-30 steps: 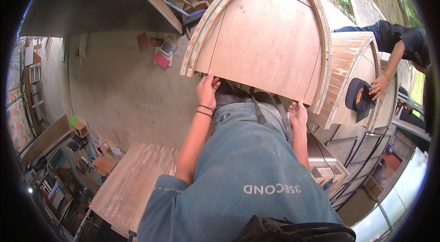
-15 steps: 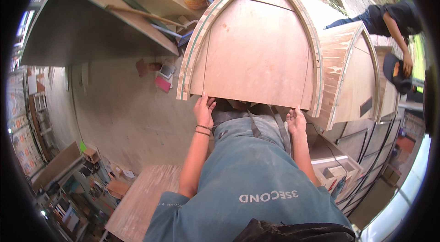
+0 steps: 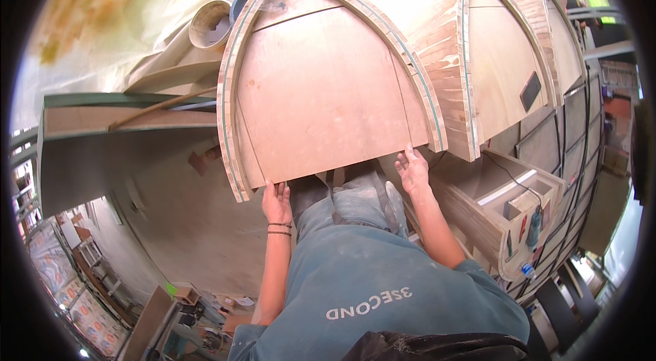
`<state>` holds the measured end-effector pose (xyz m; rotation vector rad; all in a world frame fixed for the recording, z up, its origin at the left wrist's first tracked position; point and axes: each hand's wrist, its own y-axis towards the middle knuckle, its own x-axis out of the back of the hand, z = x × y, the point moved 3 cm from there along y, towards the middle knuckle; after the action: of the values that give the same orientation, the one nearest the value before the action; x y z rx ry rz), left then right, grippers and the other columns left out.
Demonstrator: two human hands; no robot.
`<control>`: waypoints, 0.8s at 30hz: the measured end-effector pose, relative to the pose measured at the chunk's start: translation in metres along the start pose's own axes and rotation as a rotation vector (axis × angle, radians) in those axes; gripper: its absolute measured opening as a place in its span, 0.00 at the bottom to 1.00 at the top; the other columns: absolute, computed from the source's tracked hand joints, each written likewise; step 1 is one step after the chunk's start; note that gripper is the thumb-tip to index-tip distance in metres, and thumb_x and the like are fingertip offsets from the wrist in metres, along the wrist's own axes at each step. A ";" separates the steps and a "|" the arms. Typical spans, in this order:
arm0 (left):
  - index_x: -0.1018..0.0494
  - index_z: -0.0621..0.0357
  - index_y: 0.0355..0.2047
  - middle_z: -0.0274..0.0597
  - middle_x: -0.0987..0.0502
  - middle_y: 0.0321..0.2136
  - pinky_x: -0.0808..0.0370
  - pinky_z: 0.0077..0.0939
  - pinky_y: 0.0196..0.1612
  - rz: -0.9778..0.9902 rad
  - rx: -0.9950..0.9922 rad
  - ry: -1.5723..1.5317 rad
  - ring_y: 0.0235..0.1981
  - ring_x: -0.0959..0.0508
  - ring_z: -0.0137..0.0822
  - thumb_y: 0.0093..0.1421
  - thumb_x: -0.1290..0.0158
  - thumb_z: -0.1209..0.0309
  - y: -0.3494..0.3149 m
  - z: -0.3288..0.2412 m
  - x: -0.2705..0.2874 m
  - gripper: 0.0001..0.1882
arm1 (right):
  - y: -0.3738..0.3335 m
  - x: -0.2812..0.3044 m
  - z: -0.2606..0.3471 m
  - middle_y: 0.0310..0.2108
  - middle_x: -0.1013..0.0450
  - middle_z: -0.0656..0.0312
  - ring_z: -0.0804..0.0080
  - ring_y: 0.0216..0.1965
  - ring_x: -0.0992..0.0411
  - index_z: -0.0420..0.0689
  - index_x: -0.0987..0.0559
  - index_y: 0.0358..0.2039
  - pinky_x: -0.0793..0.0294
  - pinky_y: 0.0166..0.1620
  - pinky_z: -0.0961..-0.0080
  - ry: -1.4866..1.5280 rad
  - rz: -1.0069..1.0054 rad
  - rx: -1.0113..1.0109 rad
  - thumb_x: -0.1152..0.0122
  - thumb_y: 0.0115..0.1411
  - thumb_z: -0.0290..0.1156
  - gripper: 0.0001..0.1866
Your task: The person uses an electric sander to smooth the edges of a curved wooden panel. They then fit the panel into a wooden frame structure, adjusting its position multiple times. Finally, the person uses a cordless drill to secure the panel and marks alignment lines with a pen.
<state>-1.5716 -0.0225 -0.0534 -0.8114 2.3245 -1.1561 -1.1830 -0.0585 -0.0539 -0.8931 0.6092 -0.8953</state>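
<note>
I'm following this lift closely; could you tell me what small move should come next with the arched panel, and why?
Probably raise the right side slightly: both the left hand and right hand grip the arched wooden panel at its bottom edge, and it sits tilted.

Single head-worn fisheye view, looking steeply down from close above onto the person's torso and an arched wooden panel (image 3: 321, 87).

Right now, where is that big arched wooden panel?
In the head view, the arched wooden panel stands centre, its lower edge gripped by the left hand and right hand.
</note>
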 end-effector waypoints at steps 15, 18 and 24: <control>0.26 0.51 0.47 0.30 0.23 0.41 0.26 0.27 0.46 -0.012 0.059 0.016 0.43 0.24 0.27 0.67 0.46 0.55 -0.003 -0.002 0.000 0.16 | -0.003 0.001 0.008 0.34 0.30 0.73 0.82 0.35 0.29 0.48 0.24 0.44 0.27 0.36 0.79 -0.034 -0.003 -0.065 0.38 0.66 0.38 0.10; 0.26 0.51 0.46 0.29 0.22 0.41 0.26 0.26 0.45 -0.013 0.062 0.008 0.42 0.24 0.27 0.68 0.47 0.56 -0.002 -0.002 0.002 0.15 | -0.003 0.000 0.010 0.34 0.30 0.73 0.82 0.35 0.30 0.47 0.25 0.44 0.27 0.36 0.79 -0.053 -0.020 -0.084 0.37 0.66 0.38 0.11; 0.25 0.50 0.44 0.27 0.22 0.38 0.25 0.26 0.44 -0.011 0.065 -0.006 0.41 0.23 0.26 0.68 0.47 0.57 -0.002 -0.002 0.001 0.12 | -0.004 0.001 0.010 0.35 0.30 0.73 0.81 0.35 0.30 0.47 0.25 0.44 0.28 0.36 0.80 -0.056 -0.027 -0.086 0.37 0.66 0.38 0.12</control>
<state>-1.5726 -0.0231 -0.0503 -0.8038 2.2678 -1.2251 -1.1766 -0.0562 -0.0458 -1.0029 0.5922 -0.8708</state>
